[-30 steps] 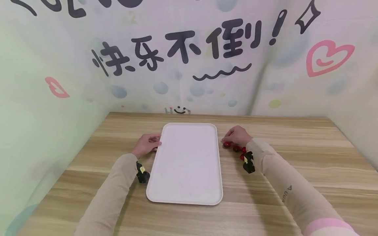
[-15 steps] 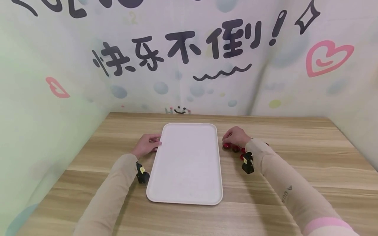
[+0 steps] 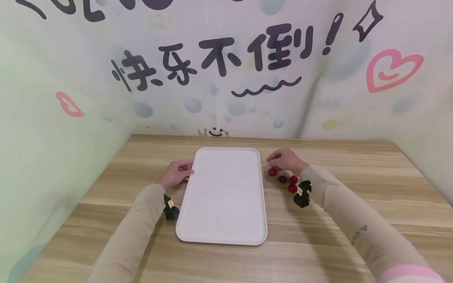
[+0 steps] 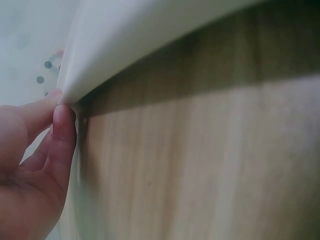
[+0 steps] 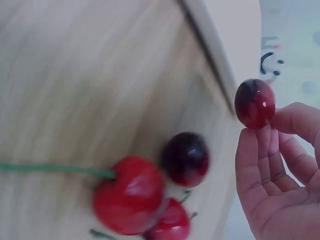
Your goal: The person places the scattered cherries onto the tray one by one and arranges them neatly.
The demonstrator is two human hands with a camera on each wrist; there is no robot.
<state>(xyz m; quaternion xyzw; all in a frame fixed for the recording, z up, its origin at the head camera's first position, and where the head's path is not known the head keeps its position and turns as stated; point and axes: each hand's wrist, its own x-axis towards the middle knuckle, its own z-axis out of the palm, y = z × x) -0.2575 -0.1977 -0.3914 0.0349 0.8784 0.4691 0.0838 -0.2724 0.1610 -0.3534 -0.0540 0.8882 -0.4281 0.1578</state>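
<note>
My left hand [image 3: 175,175] pinches the left rim of a white rectangular tray [image 3: 223,196] between thumb and fingers. In the left wrist view the tray's edge [image 4: 75,95] sits between the fingertips, and its underside slopes up over the wood. To the right of the tray, my right hand [image 3: 287,160] pinches a dark red cherry [image 5: 255,104] at its fingertips. On the table under that hand lie several other cherries: a bright red one [image 5: 130,196] with a long green stem, a darker one [image 5: 186,159] and a smaller red one [image 5: 170,222].
All of this is on a wood-grain table [image 3: 371,188]. A printed wall sheet [image 3: 219,102] with dark lettering hangs behind its far edge. Black wrist cameras [image 3: 302,194] are strapped below both sleeves.
My right hand has risen a little and its forearm swung right, uncovering more of the loose cherries. My left hand and the tray stay in place.
</note>
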